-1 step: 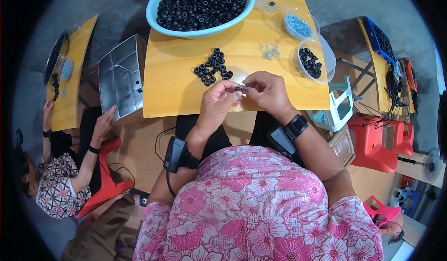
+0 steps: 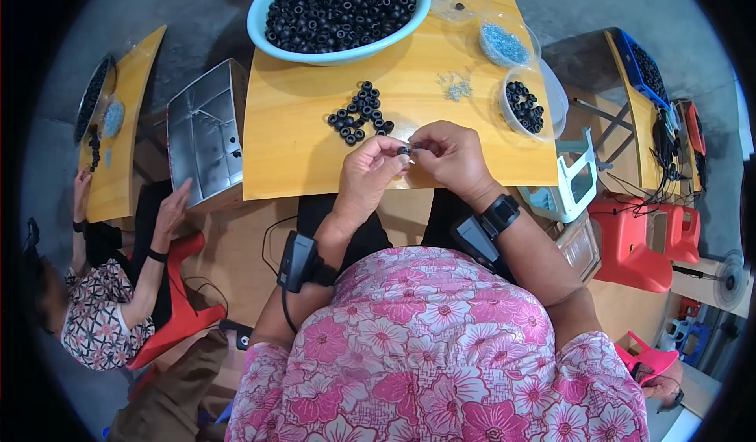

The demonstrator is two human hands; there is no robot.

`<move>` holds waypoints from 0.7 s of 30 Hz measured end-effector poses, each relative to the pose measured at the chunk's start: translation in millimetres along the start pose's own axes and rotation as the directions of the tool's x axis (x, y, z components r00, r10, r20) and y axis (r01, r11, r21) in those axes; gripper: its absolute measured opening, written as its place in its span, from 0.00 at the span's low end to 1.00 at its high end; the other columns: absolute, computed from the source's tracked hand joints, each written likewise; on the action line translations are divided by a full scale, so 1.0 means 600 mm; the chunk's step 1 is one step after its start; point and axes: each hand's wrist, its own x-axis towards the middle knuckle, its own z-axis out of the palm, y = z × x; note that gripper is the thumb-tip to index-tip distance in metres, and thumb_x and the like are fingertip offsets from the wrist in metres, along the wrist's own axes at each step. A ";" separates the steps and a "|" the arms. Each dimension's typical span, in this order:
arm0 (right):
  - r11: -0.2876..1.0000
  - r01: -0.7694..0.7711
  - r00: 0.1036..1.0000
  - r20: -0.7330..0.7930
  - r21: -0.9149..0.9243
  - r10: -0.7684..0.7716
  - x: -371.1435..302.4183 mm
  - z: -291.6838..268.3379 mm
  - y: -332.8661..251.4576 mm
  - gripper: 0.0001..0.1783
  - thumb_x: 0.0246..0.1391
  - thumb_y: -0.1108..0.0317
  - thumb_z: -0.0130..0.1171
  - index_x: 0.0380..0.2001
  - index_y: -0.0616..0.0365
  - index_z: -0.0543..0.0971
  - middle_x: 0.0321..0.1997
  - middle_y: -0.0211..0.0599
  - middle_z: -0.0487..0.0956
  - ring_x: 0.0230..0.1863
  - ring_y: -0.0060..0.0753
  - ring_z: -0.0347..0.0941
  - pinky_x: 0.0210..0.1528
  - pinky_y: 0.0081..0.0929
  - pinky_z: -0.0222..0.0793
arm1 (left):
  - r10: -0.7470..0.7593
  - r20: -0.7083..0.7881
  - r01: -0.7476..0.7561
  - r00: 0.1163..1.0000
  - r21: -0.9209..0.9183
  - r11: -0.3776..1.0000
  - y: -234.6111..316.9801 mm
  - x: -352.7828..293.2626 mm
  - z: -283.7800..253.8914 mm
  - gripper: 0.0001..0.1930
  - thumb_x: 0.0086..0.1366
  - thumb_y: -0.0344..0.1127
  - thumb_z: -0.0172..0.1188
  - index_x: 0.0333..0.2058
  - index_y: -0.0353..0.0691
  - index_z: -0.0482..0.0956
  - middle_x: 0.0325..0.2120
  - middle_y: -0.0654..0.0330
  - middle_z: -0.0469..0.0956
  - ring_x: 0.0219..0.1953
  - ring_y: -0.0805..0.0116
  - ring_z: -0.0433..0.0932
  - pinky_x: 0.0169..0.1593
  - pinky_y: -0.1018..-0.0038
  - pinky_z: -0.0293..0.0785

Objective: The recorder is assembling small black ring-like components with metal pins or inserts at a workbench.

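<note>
Near the front edge of the yellow wooden table [image 2: 295, 154], my two hands meet fingertip to fingertip. Between thumb and index finger my left hand [image 2: 370, 170] pinches a small black hollow cap [image 2: 404, 150]. My right hand [image 2: 453, 158] is closed in a pinch right beside it; what its fingertips hold is too small to make out. Just beyond my left hand lies a loose group of similar black caps [image 2: 354, 119]. Farther off to the right, a scatter of tiny clear-blue pieces [image 2: 457, 87] rests on the wood.
A light-blue basin [image 2: 260, 36] heaped with black caps stands at the back. Along the right are a tub of clear-blue pieces [image 2: 504, 44] and a tub of black caps [image 2: 525, 107]. An open metallic-lined box [image 2: 205, 127] adjoins the table's left. Another person [image 2: 106, 308] sits farther left.
My hands stay together in nearly the same place, with only a slight finger shift. At lower left, the brown cloth has moved a little and a bit of blue shows beside it.
</note>
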 end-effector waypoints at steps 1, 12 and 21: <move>1.000 0.001 1.000 -0.001 -0.001 -0.001 0.001 0.000 -0.001 0.06 0.44 0.75 0.60 0.30 0.61 0.80 0.26 0.37 0.78 0.24 0.25 0.74 0.30 0.21 0.71 | -0.008 0.002 0.008 1.000 0.027 1.000 -0.001 0.000 -0.001 0.07 0.63 0.28 0.58 0.39 0.34 0.75 0.32 0.65 0.76 0.33 0.80 0.74 0.41 0.80 0.74; 0.955 0.205 0.977 -0.006 -0.213 -0.211 0.003 0.019 -0.015 0.10 0.44 0.76 0.57 0.33 0.59 0.81 0.26 0.43 0.75 0.29 0.45 0.73 0.32 0.34 0.69 | 0.003 -0.078 -0.006 0.997 -0.046 0.999 -0.002 0.001 -0.001 0.09 0.60 0.24 0.59 0.40 0.32 0.75 0.32 0.64 0.75 0.35 0.79 0.75 0.40 0.82 0.74; 0.986 0.121 0.993 -0.034 0.118 -0.117 0.000 0.025 0.016 0.11 0.48 0.79 0.56 0.36 0.60 0.82 0.31 0.38 0.76 0.35 0.32 0.72 0.41 0.24 0.68 | 0.000 -0.054 0.000 0.999 0.000 1.000 -0.002 0.001 -0.007 0.09 0.60 0.25 0.60 0.40 0.32 0.75 0.32 0.63 0.75 0.35 0.78 0.75 0.39 0.82 0.74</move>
